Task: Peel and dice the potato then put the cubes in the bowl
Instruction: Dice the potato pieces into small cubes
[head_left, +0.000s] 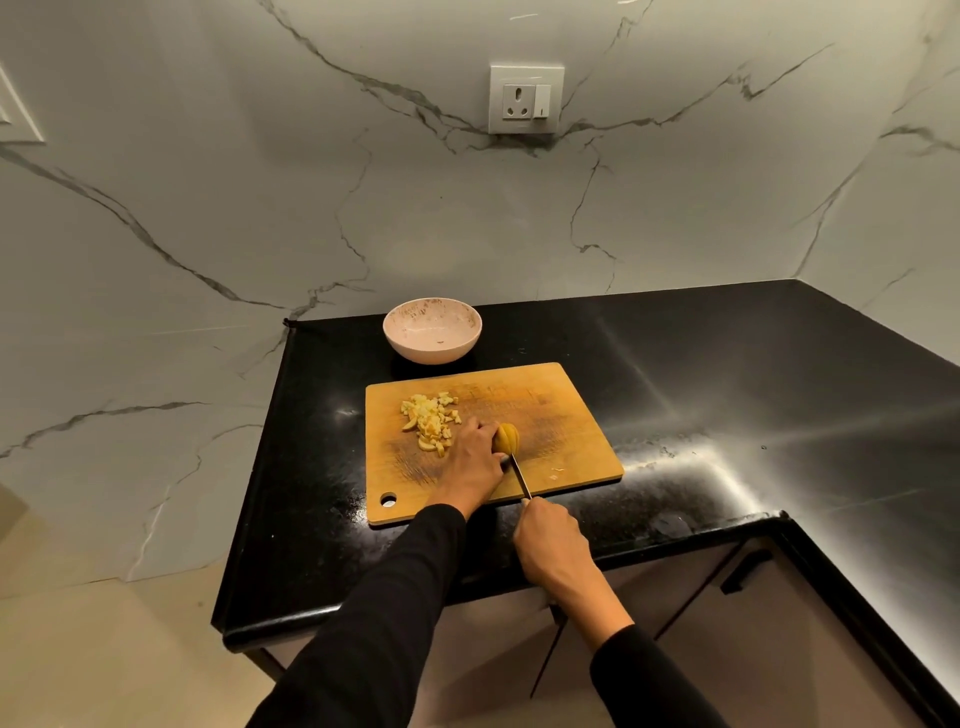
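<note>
Head view, setting: We stand at a black counter (701, 364) in a marble-walled corner, with a wooden cutting board (561, 405) squared up in front of us.
Potato: The peeled potato piece (506, 437) sits near the middle of the board, already scored with lengthwise cuts, so it likely needs only cross cuts to fall into cubes.
Left hand: Our left hand (470, 462) curls over the potato's left side and holds it, we judge to keep the sliced piece from fanning apart under the blade.
Right hand: Our right hand (550, 540) is clenched round the handle of the knife (519, 475), off the board's near edge; the blade runs forward to the potato's near end, its tip at or in the flesh, we cannot tell which.
Cubes: A heap of diced potato (430, 421) lies on the board's left, just beyond the left hand, seemingly pushed clear of the cutting spot.
Bowl: The pale bowl (432, 330) waits just behind the board, holding no cubes that we can see, near enough for an easy transfer.
Wall: A socket (525, 98) sits high above.
</note>
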